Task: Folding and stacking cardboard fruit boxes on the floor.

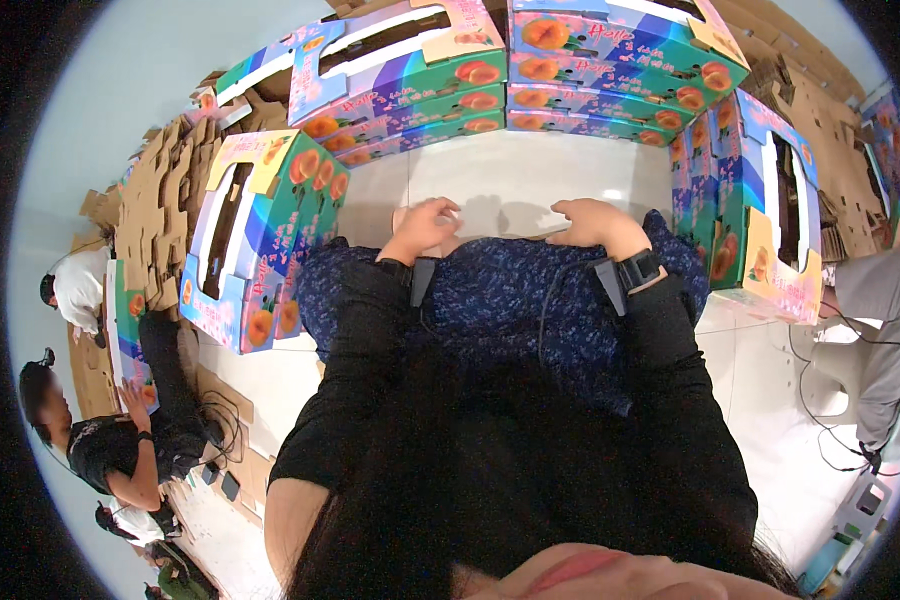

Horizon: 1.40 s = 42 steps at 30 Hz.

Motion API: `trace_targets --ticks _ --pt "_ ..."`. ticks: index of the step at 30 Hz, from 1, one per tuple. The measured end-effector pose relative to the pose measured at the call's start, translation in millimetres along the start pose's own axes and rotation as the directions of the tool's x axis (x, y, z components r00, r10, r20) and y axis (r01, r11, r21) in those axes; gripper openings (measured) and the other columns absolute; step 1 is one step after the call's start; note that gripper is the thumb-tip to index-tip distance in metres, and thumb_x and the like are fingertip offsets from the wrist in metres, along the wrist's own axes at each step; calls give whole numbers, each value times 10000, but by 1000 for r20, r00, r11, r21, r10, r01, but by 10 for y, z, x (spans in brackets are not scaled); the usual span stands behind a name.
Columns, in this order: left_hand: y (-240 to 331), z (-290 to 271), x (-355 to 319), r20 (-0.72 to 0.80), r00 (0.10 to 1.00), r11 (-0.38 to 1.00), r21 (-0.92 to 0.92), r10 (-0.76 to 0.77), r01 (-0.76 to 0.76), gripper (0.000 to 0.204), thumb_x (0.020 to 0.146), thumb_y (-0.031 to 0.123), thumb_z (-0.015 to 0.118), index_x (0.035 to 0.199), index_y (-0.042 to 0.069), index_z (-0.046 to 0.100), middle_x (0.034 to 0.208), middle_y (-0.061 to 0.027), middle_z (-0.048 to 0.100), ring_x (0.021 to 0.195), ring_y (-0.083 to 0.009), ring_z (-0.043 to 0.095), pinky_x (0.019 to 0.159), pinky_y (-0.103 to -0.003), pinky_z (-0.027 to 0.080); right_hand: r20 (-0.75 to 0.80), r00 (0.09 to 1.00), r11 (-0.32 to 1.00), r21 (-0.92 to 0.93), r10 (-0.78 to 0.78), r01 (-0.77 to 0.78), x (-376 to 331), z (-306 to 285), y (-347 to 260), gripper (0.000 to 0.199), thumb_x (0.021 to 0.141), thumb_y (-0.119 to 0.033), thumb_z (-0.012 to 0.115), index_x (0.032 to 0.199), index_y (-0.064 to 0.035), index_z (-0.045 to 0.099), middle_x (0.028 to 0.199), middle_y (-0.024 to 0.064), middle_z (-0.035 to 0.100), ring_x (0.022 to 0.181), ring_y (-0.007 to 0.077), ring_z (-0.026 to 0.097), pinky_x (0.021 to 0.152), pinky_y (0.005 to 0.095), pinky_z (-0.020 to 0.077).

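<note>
- Left hand [427,228] and right hand [600,225], fingers loosely bent, at the front edge of navy patterned fabric [500,290] over the lap.
- Fruit-printed cartons [410,85] stacked ahead and on both sides.
- Brown cardboard [157,205] piled at left.
- A seated co-worker [120,455] touching another carton [131,345].

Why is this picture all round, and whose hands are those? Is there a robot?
No robot here! A person wears a camera on their head. It looks down through a very wide lens, so straight things look bent and the corners go dark. The left hand and right hand are that person's own, with black bands on the wrists. Both seem to hold nothing, in front of a dark blue patterned cloth. Around them, colourful fruit-picture boxes stand stacked on the pale floor. Other people are at the left edge.
</note>
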State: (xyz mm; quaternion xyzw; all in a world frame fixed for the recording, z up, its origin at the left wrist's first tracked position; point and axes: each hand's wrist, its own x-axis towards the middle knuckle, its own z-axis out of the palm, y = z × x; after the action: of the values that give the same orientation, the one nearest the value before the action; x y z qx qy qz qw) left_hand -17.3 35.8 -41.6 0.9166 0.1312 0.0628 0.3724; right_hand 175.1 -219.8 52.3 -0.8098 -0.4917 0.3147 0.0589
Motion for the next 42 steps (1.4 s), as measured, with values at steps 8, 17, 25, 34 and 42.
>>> trace_targets --ticks 8,17,25,34,42 --pt "572 786 -21 277 961 987 -146 -19 61 339 891 341 583 1081 66 637 979 -139 661 916 -327 619 806 -410 469 -99 994 999 -3 -48 48 -1 86 45 600 726 -457 698 1168 -62 603 1101 194 638 1035 367 598 870 426 484" --pt "651 1138 -133 -48 998 973 225 -40 50 351 884 343 497 816 38 656 837 -142 631 872 -337 588 790 -446 405 -814 561 931 307 151 196 -93 -952 129 873 735 -425 743 1373 32 361 1308 267 491 1191 334 524 978 395 436" --pt "595 1179 -54 -168 984 993 109 51 -33 287 839 279 518 780 22 631 789 -156 621 825 -359 585 743 -458 419 -721 599 909 416 349 -30 119 -2865 1318 865 851 -537 580 1445 6 262 1271 212 532 1175 248 517 959 322 419" --pt "509 1234 -60 -191 980 993 108 60 -40 227 809 262 541 793 45 604 797 -148 614 790 -354 577 724 -449 417 -682 685 629 -656 -258 -416 479 -2749 2455 412 962 -213 386 1340 -51 403 1386 189 440 1296 397 383 1095 436 302" --pt "521 1191 -10 -198 978 992 113 71 -50 190 763 239 589 741 51 584 752 -137 598 778 -346 573 703 -454 415 -397 614 289 -918 -682 -273 694 -2993 2960 398 912 -203 438 1283 -69 495 1409 168 413 1311 350 377 1094 445 301"
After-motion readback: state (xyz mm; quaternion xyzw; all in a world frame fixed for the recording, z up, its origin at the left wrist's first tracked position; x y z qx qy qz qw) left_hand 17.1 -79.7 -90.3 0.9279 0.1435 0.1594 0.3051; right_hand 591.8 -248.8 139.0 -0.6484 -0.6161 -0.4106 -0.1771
